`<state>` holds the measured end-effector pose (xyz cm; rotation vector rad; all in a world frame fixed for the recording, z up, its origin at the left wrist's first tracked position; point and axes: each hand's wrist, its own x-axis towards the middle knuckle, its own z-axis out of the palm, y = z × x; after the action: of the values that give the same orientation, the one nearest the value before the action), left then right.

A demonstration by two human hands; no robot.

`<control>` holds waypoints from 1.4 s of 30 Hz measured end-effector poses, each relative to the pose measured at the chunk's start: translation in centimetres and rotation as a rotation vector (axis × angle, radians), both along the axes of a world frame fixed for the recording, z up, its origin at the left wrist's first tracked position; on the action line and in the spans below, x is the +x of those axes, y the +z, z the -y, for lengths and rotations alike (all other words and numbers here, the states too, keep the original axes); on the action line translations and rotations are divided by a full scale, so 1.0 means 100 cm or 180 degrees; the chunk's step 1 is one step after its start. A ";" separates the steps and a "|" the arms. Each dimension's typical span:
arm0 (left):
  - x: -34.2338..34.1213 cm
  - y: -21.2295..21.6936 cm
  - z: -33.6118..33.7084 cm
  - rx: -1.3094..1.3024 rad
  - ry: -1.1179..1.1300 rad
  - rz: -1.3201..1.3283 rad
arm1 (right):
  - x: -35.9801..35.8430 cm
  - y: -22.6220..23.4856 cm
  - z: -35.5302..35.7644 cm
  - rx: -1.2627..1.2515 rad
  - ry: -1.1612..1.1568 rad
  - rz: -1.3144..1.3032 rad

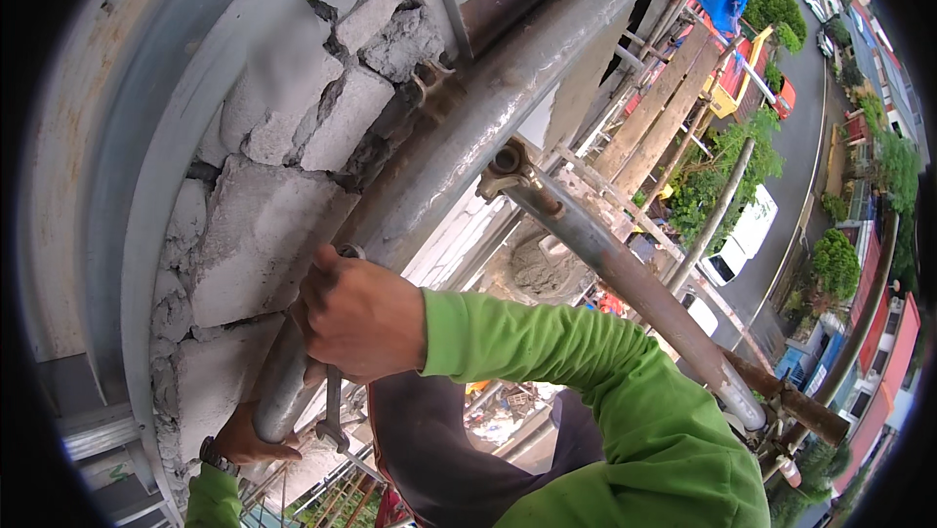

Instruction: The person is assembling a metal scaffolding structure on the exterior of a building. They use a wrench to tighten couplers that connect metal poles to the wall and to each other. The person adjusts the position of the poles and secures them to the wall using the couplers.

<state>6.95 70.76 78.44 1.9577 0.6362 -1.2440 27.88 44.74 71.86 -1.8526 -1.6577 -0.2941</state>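
Note:
A thick grey steel pipe (464, 147) runs diagonally from the upper right down to its free end near the lower left. My right hand (356, 321) is closed over the pipe's lower part, gripping a metal wrench (334, 401). The wrench's ring end shows above the knuckles and its other end hangs below the hand. My left hand (249, 435), with a watch (217, 458) on the wrist, curls round the pipe's lower end. Some of its fingers are hidden behind the pipe. Both arms wear bright green sleeves.
Broken concrete blocks (264, 240) lie left of the pipe, beside a curved metal frame (146, 177). A second pipe (634, 284) with a clamp (506, 159) slopes down right. Far below are planks (659, 103), a grey heap (542, 264), a white vehicle (747, 235) and a road (795, 147).

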 end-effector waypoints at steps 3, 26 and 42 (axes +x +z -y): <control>0.007 -0.005 0.002 -0.0778 0.0080 0.0150 | 0.000 0.004 0.006 -0.0097 0.0083 -0.0094; 0.005 -0.025 0.008 -0.0162 0.0011 0.0836 | 0.002 -0.009 0.005 -0.0008 -0.0263 -0.0009; 0.017 -0.009 -0.003 0.0091 -0.0532 0.0988 | 0.066 0.022 0.010 -0.0566 -0.0779 -0.0232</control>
<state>8.61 71.10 77.56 2.2046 0.3410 -0.9992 34.44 43.73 74.07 -2.1775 -1.4489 -0.1824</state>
